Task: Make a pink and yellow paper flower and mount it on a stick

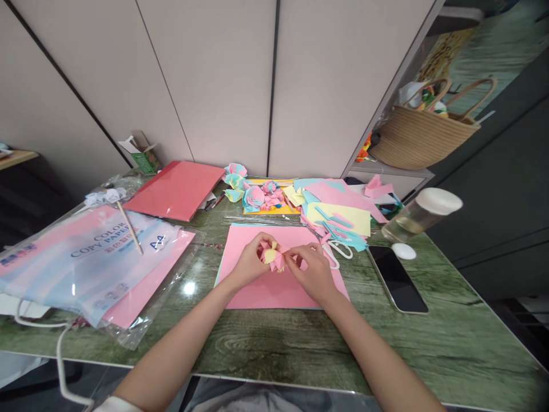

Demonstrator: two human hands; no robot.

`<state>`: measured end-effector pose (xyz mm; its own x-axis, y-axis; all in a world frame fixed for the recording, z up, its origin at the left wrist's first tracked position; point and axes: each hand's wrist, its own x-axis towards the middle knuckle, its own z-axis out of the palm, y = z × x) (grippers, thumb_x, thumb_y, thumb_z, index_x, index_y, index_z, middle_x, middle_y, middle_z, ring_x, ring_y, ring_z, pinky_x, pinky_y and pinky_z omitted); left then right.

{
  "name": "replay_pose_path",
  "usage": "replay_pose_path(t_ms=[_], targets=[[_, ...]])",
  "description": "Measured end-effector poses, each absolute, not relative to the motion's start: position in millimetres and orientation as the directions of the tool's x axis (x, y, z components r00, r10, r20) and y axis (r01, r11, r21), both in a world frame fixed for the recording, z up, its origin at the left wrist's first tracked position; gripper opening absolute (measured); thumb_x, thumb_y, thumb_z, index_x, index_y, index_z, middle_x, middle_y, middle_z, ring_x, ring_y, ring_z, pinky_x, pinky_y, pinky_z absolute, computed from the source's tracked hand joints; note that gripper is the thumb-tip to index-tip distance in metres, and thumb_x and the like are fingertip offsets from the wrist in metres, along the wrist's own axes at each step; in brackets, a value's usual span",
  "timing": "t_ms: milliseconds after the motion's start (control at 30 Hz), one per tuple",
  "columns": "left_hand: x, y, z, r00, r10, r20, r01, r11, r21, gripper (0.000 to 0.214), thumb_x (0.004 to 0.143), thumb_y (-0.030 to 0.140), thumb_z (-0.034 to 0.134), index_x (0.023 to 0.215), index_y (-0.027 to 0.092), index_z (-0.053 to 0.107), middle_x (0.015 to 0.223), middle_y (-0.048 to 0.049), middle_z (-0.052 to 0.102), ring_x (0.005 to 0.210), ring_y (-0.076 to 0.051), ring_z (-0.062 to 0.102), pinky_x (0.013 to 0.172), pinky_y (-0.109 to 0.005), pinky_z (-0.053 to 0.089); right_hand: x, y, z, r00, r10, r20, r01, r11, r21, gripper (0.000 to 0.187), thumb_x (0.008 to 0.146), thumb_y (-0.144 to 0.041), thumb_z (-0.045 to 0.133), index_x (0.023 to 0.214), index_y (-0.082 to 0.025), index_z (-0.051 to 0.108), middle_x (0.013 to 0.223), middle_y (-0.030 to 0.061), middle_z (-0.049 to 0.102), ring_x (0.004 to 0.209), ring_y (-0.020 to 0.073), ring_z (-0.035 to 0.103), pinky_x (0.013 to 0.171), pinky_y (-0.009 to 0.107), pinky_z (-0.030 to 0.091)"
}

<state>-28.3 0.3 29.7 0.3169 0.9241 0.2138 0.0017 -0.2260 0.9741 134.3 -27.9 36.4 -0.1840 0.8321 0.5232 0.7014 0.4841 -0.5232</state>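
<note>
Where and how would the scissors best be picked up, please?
Grip the scissors by their white loops, probably from the near right side: the loops point out that way, while the blades are hard to make out by the paper scraps.

Pale panelled wall [218, 74], dark seams [274, 74], green wood-grain tabletop [266, 346]; bright glare spot [189, 288]

My left hand [247, 264] partly hides the folded paper [277, 261]; at left, the plastic bag [92, 269] goes out of my view.
</note>
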Motion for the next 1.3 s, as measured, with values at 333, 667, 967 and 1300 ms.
replay_pose_path(t_ms=[333, 667, 967, 1300], targets=[[-26, 0, 29, 0.285, 0.935, 0.213, 0.062, -0.239, 0.969, 0.035, 0.054, 0.016, 0.068, 0.082, 0.018, 0.047, 0.079, 0.0009, 0.052, 0.068, -0.01, 0.049, 0.061, -0.021, 0.038, 133, -28, 42, -0.162, 0.904, 0.395, 0.696, 0.389, -0.603, 0.006, 0.073, -0.02, 0.054, 0.078, -0.021, 0.058, 0.068, -0.0005, 0.062, 0.062, 0.0146, 0.055, 0.071, 0.031, 0.037], [-25, 2, 26, 0.265, 0.936, 0.23, 0.005, -0.24, 0.971, 0.035, 0.054, 0.012, 0.066, 0.082, 0.018, 0.046, 0.081, 0.0002, 0.052, 0.071, -0.011, 0.051, 0.063, -0.021, 0.039, 133, -29, 40, -0.175, 0.885, 0.43, 0.64, 0.435, -0.634, 0.009, 0.076, -0.019, 0.052, 0.081, -0.022, 0.058, 0.077, -0.0003, 0.064, 0.067, 0.0146, 0.056, 0.076, 0.033, 0.037], [-27, 7, 19, 0.294, 0.936, 0.195, -0.04, -0.192, 0.981, 0.039, 0.053, 0.008, 0.066, 0.083, 0.019, 0.043, 0.08, 0.0018, 0.052, 0.067, -0.009, 0.049, 0.059, -0.02, 0.038, 133, -28, 38, -0.129, 0.928, 0.348, 0.596, 0.353, -0.721, 0.011, 0.074, -0.019, 0.054, 0.083, -0.024, 0.06, 0.086, -0.0019, 0.066, 0.061, 0.0123, 0.053, 0.071, 0.03, 0.041], [-25, 6, 20, 0.259, 0.95, 0.174, -0.035, -0.171, 0.985, 0.04, 0.051, 0.012, 0.068, 0.083, 0.018, 0.043, 0.079, 0.0018, 0.052, 0.067, -0.01, 0.05, 0.059, -0.02, 0.038, 131, -27, 37, -0.097, 0.947, 0.306, 0.561, 0.306, -0.769, 0.011, 0.075, -0.019, 0.052, 0.082, -0.023, 0.06, 0.084, -0.0022, 0.065, 0.061, 0.0119, 0.052, 0.068, 0.027, 0.041]])
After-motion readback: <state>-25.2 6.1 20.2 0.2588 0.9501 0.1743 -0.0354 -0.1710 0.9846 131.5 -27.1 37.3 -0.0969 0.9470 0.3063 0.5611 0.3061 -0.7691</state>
